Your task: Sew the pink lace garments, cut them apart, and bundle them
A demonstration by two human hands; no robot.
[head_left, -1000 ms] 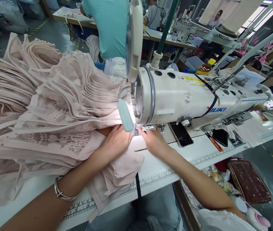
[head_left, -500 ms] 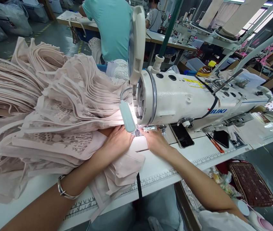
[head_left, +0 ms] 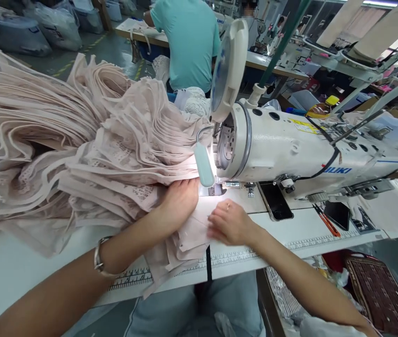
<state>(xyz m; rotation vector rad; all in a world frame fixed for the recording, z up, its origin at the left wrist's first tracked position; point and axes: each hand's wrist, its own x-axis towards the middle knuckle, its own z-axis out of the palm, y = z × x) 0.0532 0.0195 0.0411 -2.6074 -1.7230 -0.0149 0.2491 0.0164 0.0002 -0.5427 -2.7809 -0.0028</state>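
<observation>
My left hand rests on pale pink fabric just left of the presser foot of a white sewing machine, its fingers curled down on the cloth. My right hand lies on the same fabric a little nearer to me, fingers bent and pinching its edge. A small lamp lights the needle area. A big stack of pink lace pieces fills the table to the left, touching my left forearm.
A white table with a printed ruler along its front edge. A phone lies under the machine arm, scissors and a dark card further right. A woven basket stands low right. A person in a teal shirt works behind.
My right hand has drawn back from the presser foot toward me along the fabric. The left hand stays by the foot. The view has shifted left and nearer.
</observation>
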